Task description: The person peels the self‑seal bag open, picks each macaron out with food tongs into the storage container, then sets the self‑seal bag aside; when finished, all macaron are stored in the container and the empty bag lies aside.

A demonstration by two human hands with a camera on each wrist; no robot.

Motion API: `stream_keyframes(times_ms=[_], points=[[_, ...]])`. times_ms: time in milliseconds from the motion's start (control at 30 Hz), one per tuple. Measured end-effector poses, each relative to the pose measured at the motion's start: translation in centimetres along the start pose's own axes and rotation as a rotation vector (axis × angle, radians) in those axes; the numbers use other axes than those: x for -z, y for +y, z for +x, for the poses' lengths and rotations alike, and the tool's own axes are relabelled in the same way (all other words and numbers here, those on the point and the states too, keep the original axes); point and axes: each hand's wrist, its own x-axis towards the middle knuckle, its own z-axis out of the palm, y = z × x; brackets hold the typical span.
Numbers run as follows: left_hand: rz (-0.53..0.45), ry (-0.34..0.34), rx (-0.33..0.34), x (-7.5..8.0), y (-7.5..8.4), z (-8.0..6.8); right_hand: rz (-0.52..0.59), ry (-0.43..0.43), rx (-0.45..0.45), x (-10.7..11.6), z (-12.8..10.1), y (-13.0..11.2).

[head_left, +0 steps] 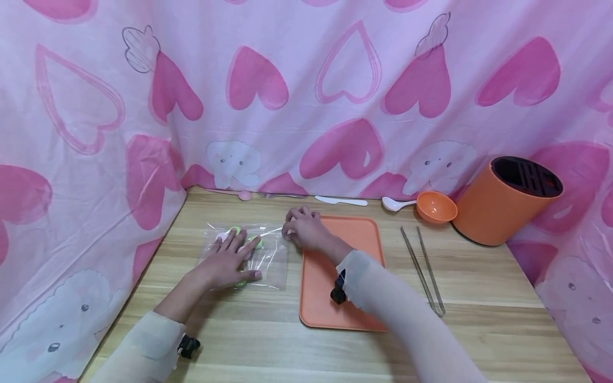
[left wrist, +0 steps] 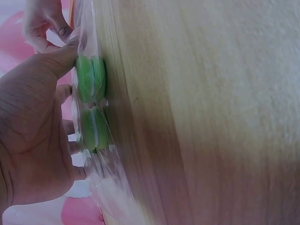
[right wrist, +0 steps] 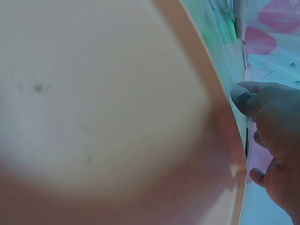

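A clear plastic bag [head_left: 270,260] lies flat on the wooden table [head_left: 268,340]. It holds round green pieces [head_left: 234,230] and a pink one [head_left: 222,234]. My left hand [head_left: 230,260] presses flat on the bag with straight fingers. In the left wrist view the green pieces [left wrist: 91,79] sit under that hand [left wrist: 33,140], inside the bag [left wrist: 101,183]. My right hand [head_left: 301,229] has curled fingers and pinches the bag's right edge, beside the far-left corner of an orange tray [head_left: 335,308]. The right wrist view shows the tray [right wrist: 93,117] close up, with my right hand [right wrist: 272,136] past its rim.
Metal tongs [head_left: 423,271] lie right of the tray. Along the back edge are a pink spoon [head_left: 245,195], a fork [head_left: 282,195], a white knife [head_left: 341,201], a white spoon [head_left: 395,204], an orange bowl [head_left: 436,207] and a tilted orange canister [head_left: 503,205]. Pink heart cloth [head_left: 306,96] walls in the table.
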Motion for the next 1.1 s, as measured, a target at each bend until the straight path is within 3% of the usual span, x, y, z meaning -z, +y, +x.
stream_keyframes(times_ms=[500,833,1100], points=[[0.009,-0.009,0.014,-0.2,-0.4,-0.1,-0.010,0.000,-0.022,0.1,-0.9,0.9],[0.031,-0.012,0.010,0.0,-0.2,0.0,0.007,-0.047,0.104,0.7,-0.9,-0.8],[0.039,-0.017,0.010,-0.1,-0.3,0.0,-0.054,-0.055,0.120,0.0,-0.9,-1.4]])
